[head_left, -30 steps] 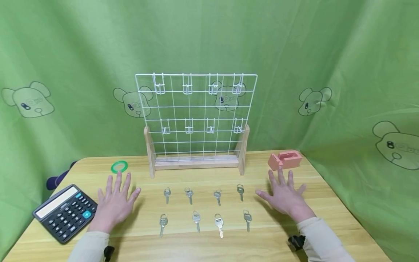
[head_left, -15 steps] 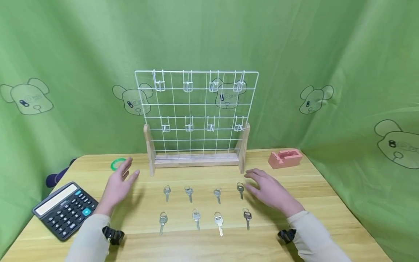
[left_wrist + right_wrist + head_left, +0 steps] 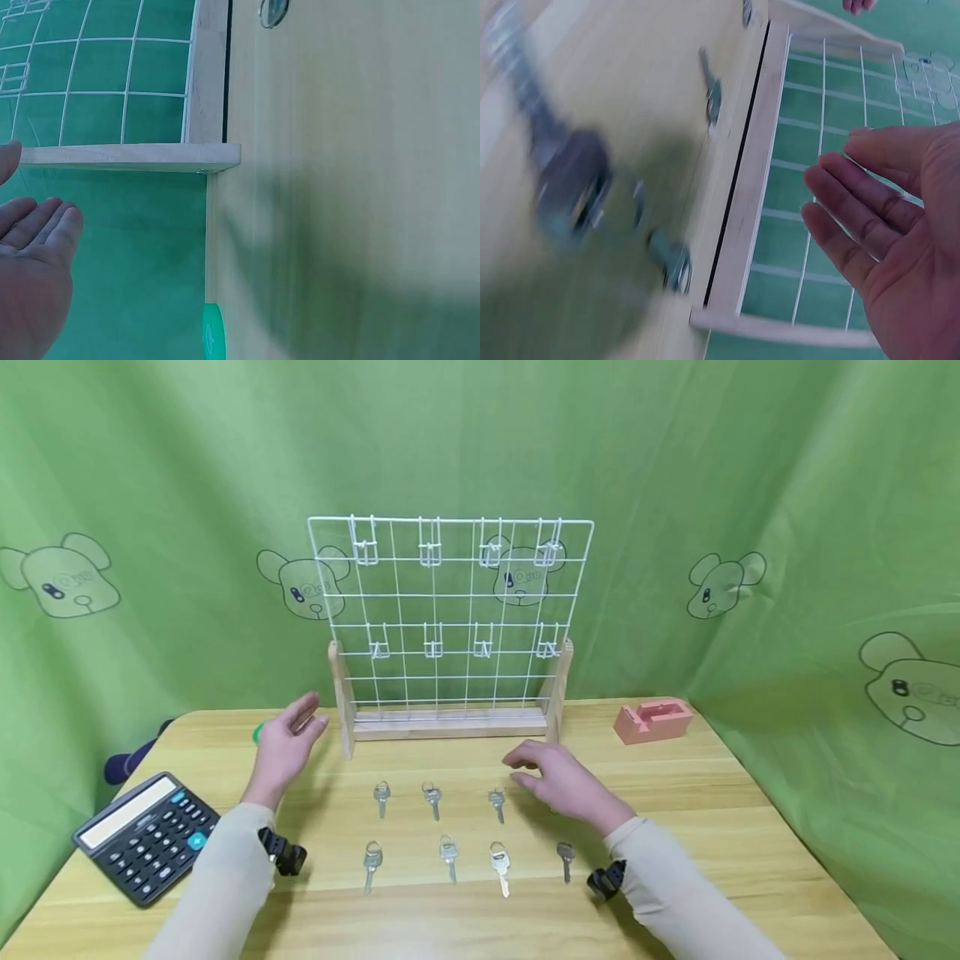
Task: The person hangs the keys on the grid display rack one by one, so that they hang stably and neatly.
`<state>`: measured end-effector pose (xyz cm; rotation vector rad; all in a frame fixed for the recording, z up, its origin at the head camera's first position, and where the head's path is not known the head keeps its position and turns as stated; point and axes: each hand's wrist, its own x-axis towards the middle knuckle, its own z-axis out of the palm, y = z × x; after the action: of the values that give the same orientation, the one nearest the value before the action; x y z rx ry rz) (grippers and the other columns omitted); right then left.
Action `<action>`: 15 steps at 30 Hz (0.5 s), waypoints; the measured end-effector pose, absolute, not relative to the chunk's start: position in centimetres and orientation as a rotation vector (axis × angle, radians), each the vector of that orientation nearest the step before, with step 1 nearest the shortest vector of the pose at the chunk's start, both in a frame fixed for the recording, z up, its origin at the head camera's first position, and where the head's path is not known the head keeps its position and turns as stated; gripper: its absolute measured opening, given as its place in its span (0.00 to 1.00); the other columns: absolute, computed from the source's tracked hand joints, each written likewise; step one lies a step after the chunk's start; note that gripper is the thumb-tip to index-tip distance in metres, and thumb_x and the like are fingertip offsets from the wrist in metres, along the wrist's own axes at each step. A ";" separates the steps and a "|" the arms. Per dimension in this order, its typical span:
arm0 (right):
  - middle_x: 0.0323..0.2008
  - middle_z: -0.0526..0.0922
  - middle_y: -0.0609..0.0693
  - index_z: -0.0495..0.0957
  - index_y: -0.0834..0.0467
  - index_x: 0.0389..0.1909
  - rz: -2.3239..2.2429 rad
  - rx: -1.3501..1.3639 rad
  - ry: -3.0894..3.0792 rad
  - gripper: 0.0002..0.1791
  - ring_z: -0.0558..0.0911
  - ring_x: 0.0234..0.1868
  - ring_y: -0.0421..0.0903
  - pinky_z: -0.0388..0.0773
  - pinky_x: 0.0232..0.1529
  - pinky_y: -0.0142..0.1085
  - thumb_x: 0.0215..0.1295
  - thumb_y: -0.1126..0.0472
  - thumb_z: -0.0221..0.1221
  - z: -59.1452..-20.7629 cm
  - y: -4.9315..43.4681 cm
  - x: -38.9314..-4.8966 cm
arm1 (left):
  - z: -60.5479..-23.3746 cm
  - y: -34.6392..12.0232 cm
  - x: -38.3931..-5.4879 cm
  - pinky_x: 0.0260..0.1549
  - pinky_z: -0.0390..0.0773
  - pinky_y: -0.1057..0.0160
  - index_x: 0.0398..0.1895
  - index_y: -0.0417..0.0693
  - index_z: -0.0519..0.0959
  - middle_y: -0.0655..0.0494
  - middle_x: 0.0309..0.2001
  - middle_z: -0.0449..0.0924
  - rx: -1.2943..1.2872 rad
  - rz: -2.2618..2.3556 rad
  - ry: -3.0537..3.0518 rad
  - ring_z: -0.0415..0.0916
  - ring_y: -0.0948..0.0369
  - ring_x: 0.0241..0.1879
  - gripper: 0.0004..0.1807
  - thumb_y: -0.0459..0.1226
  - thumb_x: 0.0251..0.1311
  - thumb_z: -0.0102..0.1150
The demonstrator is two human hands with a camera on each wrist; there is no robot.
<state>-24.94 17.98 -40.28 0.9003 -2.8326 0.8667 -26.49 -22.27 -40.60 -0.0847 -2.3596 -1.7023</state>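
Observation:
Several metal keys, each with a small ring, lie in two rows on the wooden table; one near key point(image 3: 500, 860) looks brightest. My right hand point(image 3: 566, 783) hovers over the right end of the back row, covering most of a key there, with a back-row key point(image 3: 497, 804) just left of its fingertips. In the right wrist view its fingers point(image 3: 855, 202) are loosely bent and hold nothing. My left hand point(image 3: 287, 745), also holding nothing, is raised beside the left foot of a white wire grid rack point(image 3: 450, 595). White hooks point(image 3: 431, 554) hang on the rack in two rows.
A black calculator point(image 3: 146, 839) lies at the left of the table point(image 3: 420, 922). Behind my left hand is a green ring point(image 3: 258, 732), mostly hidden. A pink tape dispenser point(image 3: 652, 722) stands at the back right. Green curtain point(image 3: 637, 460) surrounds the table.
Both hands were spread flat over the table's sides. The right hand has moved left over the back-row keys; the left has risen forward toward the rack. The keys lie as before.

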 end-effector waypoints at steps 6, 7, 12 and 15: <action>0.46 0.84 0.51 0.80 0.62 0.50 1.015 0.952 -2.840 0.12 0.82 0.47 0.47 0.81 0.54 0.45 0.67 0.65 0.61 -40.2 15.2 -25.5 | -39.8 -22.1 -28.1 0.69 0.62 0.53 0.74 0.39 0.56 0.42 0.73 0.58 -0.067 -1.738 -2.337 0.57 0.48 0.70 0.36 0.44 0.70 0.57; 0.45 0.84 0.51 0.81 0.62 0.50 1.035 0.958 -2.841 0.12 0.82 0.46 0.46 0.81 0.54 0.44 0.67 0.65 0.61 -40.2 14.8 -25.6 | -39.5 -22.2 -28.4 0.69 0.62 0.53 0.74 0.39 0.56 0.42 0.73 0.58 -0.068 -1.733 -2.336 0.57 0.49 0.70 0.37 0.45 0.69 0.58; 0.45 0.84 0.53 0.80 0.63 0.50 1.119 0.959 -2.868 0.12 0.81 0.46 0.46 0.81 0.53 0.42 0.67 0.65 0.61 -39.8 12.6 -25.9 | -38.5 -22.7 -29.6 0.69 0.62 0.54 0.73 0.38 0.57 0.43 0.72 0.59 -0.081 -1.717 -2.303 0.59 0.50 0.70 0.36 0.43 0.69 0.59; 0.46 0.84 0.54 0.80 0.63 0.51 1.141 0.957 -2.907 0.13 0.81 0.47 0.46 0.81 0.53 0.40 0.67 0.65 0.62 -39.5 11.3 -26.0 | -38.1 -22.8 -30.1 0.69 0.63 0.55 0.73 0.38 0.59 0.43 0.71 0.61 -0.084 -1.726 -2.285 0.60 0.51 0.69 0.36 0.43 0.68 0.59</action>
<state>-25.99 11.34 -39.47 0.9574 -2.9072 1.1409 -30.07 -22.83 -38.05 -0.0838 -2.2852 -1.7261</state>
